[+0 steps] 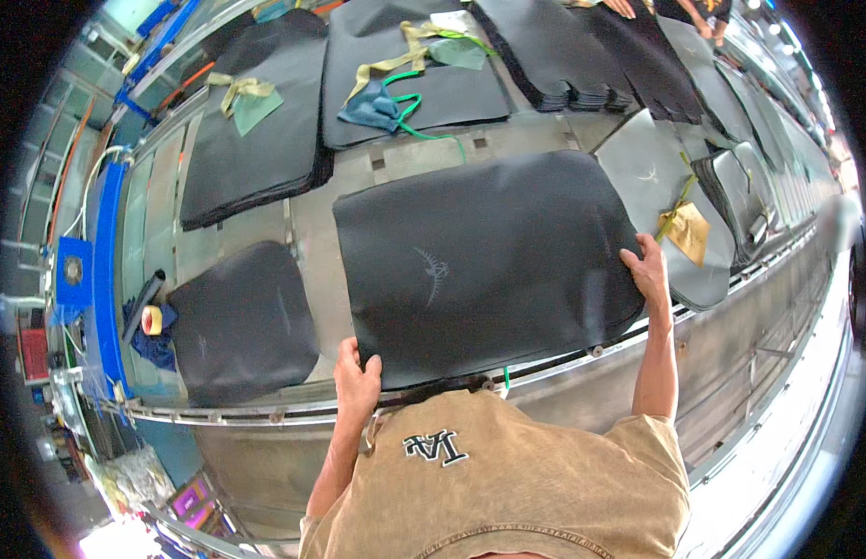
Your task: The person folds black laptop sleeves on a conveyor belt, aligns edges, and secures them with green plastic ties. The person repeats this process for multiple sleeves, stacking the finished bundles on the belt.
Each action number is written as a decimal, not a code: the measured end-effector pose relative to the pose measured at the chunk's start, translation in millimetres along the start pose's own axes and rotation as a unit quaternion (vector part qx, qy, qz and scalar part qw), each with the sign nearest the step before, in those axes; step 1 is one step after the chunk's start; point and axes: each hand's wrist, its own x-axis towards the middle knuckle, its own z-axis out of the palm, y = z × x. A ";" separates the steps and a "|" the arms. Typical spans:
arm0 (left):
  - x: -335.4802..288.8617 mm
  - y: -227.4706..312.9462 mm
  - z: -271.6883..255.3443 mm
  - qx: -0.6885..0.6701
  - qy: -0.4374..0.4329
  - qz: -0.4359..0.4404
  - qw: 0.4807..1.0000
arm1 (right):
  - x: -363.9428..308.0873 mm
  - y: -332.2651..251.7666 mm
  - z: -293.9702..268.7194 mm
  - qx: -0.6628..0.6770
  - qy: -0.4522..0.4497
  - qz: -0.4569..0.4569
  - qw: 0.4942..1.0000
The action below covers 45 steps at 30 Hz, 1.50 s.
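Observation:
A large black sheet [508, 252] with rounded right corners and a small pale mark lies in front of me on the metal table [316, 224]. At its near left corner, my left hand [358, 377] pinches the edge between thumb and fingers. My right hand [649, 270] grips the right edge, its thumb on top. Left of this sheet, apart from it, lies a smaller black piece [247, 326] with rounded corners. Beyond my right hand lies a grey sheet [699, 275] with a gold-coloured tag [685, 233] on it.
Stacks of black sheets [256, 121] fill the far side, some with cloth strips [237, 91] and a blue cloth piece [370, 107] on top. A tape roll [151, 320] sits at the left end by a blue frame [105, 270]. A metal rail [274, 416] runs along the near edge. Another person's hand [621, 7] shows at the top.

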 end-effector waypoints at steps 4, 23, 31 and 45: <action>-1.5 15.3 3.3 0.056 0.067 -0.005 0.996 | -1.7 6.1 -4.6 0.080 -0.009 0.027 0.996; 17.1 -26.4 1.6 -0.277 0.068 -0.129 0.950 | 29.4 68.3 -37.9 -0.038 0.018 0.060 0.997; 0.2 -101.8 -92.6 0.338 0.149 0.100 0.924 | -69.2 -297.1 74.5 0.313 -0.052 -0.098 0.943; 10.1 -152.5 -120.9 0.313 0.124 0.218 0.916 | -195.7 -401.0 310.3 0.229 -0.480 -0.015 0.847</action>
